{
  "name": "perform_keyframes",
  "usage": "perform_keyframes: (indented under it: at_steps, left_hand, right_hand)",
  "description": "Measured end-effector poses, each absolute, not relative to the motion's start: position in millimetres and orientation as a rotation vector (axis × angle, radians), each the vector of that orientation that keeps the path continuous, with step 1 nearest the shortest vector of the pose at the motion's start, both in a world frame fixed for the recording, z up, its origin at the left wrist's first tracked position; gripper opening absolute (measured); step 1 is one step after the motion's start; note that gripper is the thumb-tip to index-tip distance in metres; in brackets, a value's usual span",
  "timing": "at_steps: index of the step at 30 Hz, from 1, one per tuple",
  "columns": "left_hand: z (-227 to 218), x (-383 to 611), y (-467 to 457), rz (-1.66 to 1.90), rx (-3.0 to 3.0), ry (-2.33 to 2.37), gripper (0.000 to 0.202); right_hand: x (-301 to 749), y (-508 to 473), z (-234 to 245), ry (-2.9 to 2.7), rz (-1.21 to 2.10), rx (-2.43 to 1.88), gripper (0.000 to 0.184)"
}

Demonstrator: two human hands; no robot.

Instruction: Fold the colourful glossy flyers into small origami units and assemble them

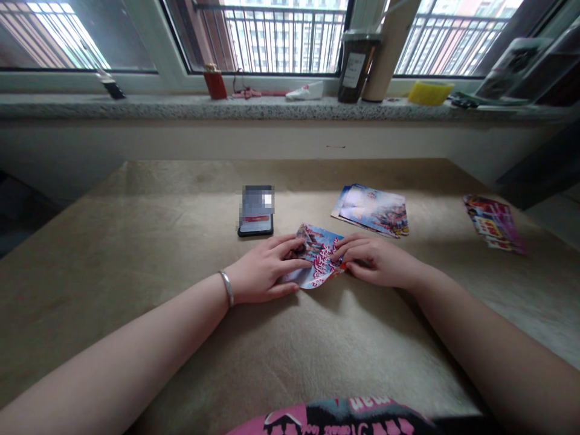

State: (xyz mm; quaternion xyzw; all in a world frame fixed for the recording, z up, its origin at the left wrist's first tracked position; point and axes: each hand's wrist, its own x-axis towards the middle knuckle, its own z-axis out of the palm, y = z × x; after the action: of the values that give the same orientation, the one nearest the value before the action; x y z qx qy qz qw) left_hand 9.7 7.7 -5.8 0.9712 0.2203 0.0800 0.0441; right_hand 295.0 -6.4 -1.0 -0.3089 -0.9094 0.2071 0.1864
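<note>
A colourful printed paper sheet (318, 258) lies on the beige table (136, 241), partly folded or curled. My left hand (263, 272), with a silver bracelet on the wrist, rests on the sheet's left side, fingers pressing on the paper and thumb at its lower edge. My right hand (374, 261) pinches the sheet's right edge with fingers together. Both hands hold the same sheet against the table.
A dark phone (256, 211) lies just beyond my left hand. A small stack of printed sheets (374, 210) sits behind my right hand, another leaflet (493, 223) at the far right. The stone windowsill (136, 107) carries a red cup (215, 83), a dark jar (357, 66), a yellow item (429, 93).
</note>
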Motion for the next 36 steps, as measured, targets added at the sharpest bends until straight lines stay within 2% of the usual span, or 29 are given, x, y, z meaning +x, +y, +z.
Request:
perform_keyframes:
  at_steps: [6, 22, 30, 36]
  left_hand:
    - [-4, 12, 8, 0.186, 2.947, 0.573, 0.049]
    - [-5, 12, 10, 0.328, 2.930, 0.520, 0.041]
    - [-6, 15, 7, 0.414, 2.987, 0.573, 0.040]
    - [-10, 16, 7, 0.247, 3.032, 0.607, 0.051]
  right_hand:
    - [296, -5, -1, -2.525, 0.518, -0.931, 0.024]
    - [275, -4, -14, -2.467, 0.164, -1.379, 0.021]
    - [264, -3, -17, -2.351, 0.205, -1.471, 0.017]
    - [261, -4, -18, -2.261, 0.261, -1.475, 0.013]
